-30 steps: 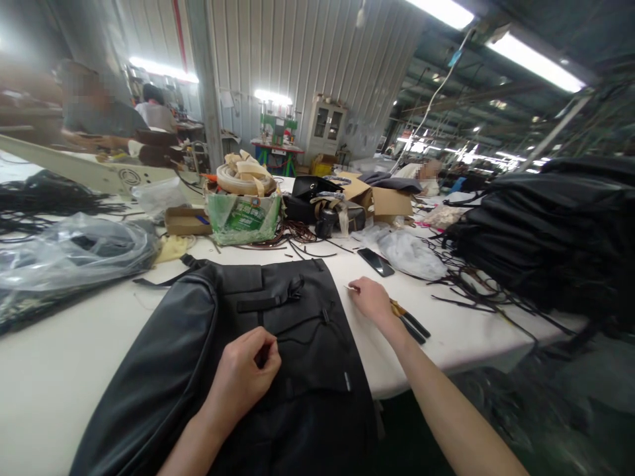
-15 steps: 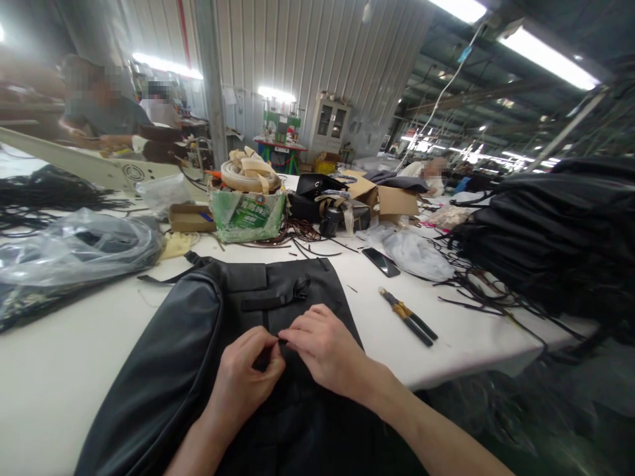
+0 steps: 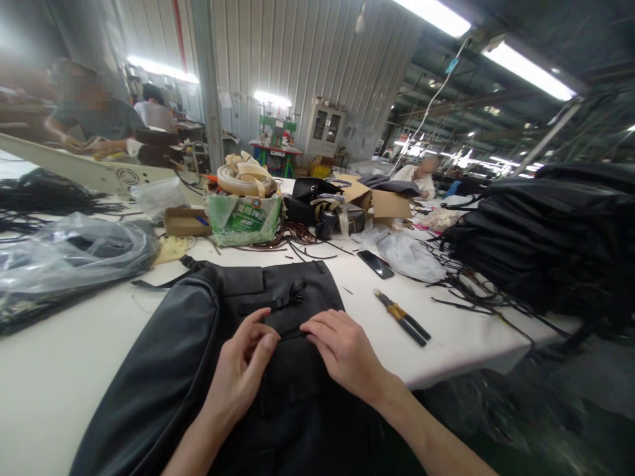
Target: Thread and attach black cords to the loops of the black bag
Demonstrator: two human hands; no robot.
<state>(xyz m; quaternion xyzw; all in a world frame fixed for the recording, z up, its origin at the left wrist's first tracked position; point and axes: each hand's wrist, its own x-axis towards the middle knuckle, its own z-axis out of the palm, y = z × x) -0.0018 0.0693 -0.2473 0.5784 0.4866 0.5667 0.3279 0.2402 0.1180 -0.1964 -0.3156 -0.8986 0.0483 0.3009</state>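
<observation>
A black bag point(image 3: 163, 350) with a smooth leather-like surface lies on the white table in front of me. Above its panel, a thin black strap point(image 3: 292, 333) stretches between my hands. My right hand point(image 3: 344, 350) pinches the strap's right end between thumb and fingers. On the other end, the thumb and a finger of my left hand point(image 3: 245, 363) are closed, with the index finger raised. Just beyond my hands, a wider black strap with a looped end point(image 3: 272, 304) lies across the bag. What the fingertips cover is hidden.
Yellow-and-black pliers point(image 3: 401, 317) and a phone point(image 3: 376, 264) lie to the right. A green box point(image 3: 243, 218) with rolled tape stands behind the bag. Black bags point(image 3: 536, 231) are piled at right, clear plastic point(image 3: 74, 251) lies at left. Co-workers sit farther back.
My hands, close together before, have moved apart, the right one shifting right. More of the thin strap now shows between them. My left index finger has lifted.
</observation>
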